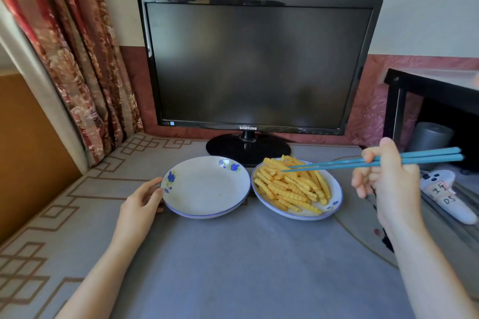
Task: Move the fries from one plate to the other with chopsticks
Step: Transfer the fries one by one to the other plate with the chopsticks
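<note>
Chopsticks over the fries; no fry gripped yet.
Right hand [388, 179] clamps the blue chopsticks [363, 162], tips almost together above the fries [293, 184] heaped on the full plate [337, 199] near the table's [246, 254] far edge. Left hand [145, 199] holds the empty plate's [204, 189] rim. Risk: a loosely pinched fry slips from the tips onto the table mid-crossing.

SAMSUNG stands on the lower bezel of the far monitor [256, 65]; the white controller [452, 211] at right bears a handwritten label [449, 199] seemingly reading 05.
</note>
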`<action>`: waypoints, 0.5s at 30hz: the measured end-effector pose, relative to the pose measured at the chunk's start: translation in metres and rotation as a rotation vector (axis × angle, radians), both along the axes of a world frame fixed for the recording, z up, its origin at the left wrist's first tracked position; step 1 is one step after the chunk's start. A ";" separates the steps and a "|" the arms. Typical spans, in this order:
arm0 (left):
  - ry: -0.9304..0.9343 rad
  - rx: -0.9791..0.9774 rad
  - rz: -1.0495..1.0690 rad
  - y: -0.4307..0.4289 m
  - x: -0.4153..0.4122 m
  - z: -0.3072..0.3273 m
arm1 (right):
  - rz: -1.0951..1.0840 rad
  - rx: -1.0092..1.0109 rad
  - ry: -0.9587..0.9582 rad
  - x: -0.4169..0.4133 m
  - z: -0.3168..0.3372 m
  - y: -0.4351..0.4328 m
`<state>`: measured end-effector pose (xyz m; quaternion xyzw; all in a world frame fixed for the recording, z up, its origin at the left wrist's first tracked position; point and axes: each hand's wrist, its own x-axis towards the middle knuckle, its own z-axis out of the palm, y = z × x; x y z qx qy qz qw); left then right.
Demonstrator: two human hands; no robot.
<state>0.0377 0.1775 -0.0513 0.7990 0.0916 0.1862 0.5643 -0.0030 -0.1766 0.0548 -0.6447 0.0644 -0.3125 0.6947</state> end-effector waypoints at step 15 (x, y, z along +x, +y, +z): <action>0.005 0.032 0.001 -0.002 -0.003 0.004 | 0.069 -0.046 0.064 -0.007 -0.021 -0.004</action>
